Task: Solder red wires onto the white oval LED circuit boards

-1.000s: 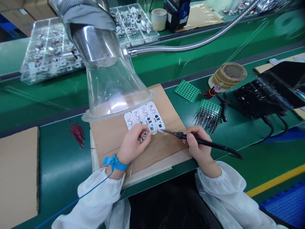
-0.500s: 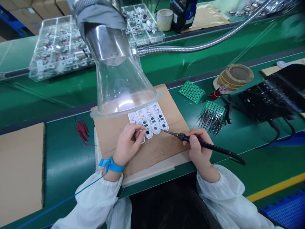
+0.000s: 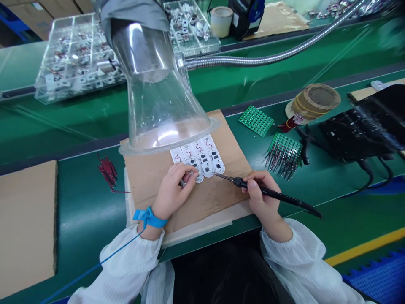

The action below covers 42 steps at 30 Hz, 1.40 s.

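White circuit boards (image 3: pixel 206 159) with rounded ends lie side by side on a cardboard sheet (image 3: pixel 205 207), carrying black components and short red wires. Over the lower ends of the left-hand boards rests my left hand (image 3: pixel 174 188), thumb and fingertips pinched together; whatever is between them is hidden. A blue wrist strap (image 3: pixel 151 218) circles that wrist. Held like a pen in my right hand (image 3: pixel 264 196) is a black soldering iron (image 3: pixel 284 197). Its metal tip points left, at the lower edge of the right-hand boards; whether it touches cannot be told.
A clear fume extractor hood (image 3: pixel 164 114) hangs above the boards. Red wires (image 3: pixel 108 172) lie left. To the right are green circuit boards (image 3: pixel 256 121), some with wires, a tape roll (image 3: pixel 313 101) and black pliers (image 3: pixel 305 147). Parts trays (image 3: pixel 79 59) stand behind.
My left hand has slid slightly right across the boards, its fingertips still together. The soldering iron stays almost in place, its rear end a little further left. The view has shifted slightly.
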{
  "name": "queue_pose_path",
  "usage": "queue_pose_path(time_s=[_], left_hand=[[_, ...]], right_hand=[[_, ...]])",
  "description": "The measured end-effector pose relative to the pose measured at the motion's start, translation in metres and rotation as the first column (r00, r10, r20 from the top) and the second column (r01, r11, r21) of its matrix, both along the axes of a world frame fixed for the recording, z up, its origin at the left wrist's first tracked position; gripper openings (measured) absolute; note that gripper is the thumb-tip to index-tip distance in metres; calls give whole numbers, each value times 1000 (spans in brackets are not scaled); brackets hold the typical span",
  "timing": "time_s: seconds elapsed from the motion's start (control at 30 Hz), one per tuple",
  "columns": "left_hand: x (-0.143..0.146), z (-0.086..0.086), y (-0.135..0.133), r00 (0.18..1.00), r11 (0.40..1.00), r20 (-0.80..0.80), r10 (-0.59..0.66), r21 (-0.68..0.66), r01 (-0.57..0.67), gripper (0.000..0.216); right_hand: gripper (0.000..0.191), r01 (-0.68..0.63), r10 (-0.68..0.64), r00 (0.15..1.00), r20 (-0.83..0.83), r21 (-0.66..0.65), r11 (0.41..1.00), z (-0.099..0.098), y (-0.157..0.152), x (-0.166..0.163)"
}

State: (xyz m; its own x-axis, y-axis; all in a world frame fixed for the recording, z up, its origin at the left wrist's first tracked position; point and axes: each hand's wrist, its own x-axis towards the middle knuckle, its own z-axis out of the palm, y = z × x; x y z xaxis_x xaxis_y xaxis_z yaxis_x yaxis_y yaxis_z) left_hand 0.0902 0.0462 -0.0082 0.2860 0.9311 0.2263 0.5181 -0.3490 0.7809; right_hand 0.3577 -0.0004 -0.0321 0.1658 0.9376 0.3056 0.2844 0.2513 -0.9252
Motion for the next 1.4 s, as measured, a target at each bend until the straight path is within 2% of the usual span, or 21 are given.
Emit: queue_pose_path(time_s=[0.17, 0.33, 0.57, 0.73, 0.87, 1.4], left_hand=[[-1, -1, -1, 1000, 1000, 7, 14, -18, -14, 7], [-1, 0, 0, 1000, 1000, 3, 3, -2, -3, 7], [0, 2, 0, 1000, 1000, -5, 14, -8, -14, 7], [0, 2, 0, 1000, 1000, -9, -4, 8, 5, 7], [0, 3, 0, 1000, 1000, 4, -11, 16, 11, 6], [0, 2, 1, 1000, 1000, 9, -11, 23, 11, 8]], right_hand=[[16, 20, -20, 999, -38, 4, 1000, 0, -1, 0], [14, -31, 31, 999, 33, -4, 1000, 2, 0, 0], [14, -19, 19, 1000, 5, 2, 1000, 3, 0, -1], [12, -54, 54, 997, 58, 4, 999, 3, 0, 0], [10, -46, 45, 999, 18, 18, 999, 3, 0, 0], [6, -133, 132, 990, 44, 11, 991, 3, 3, -1]])
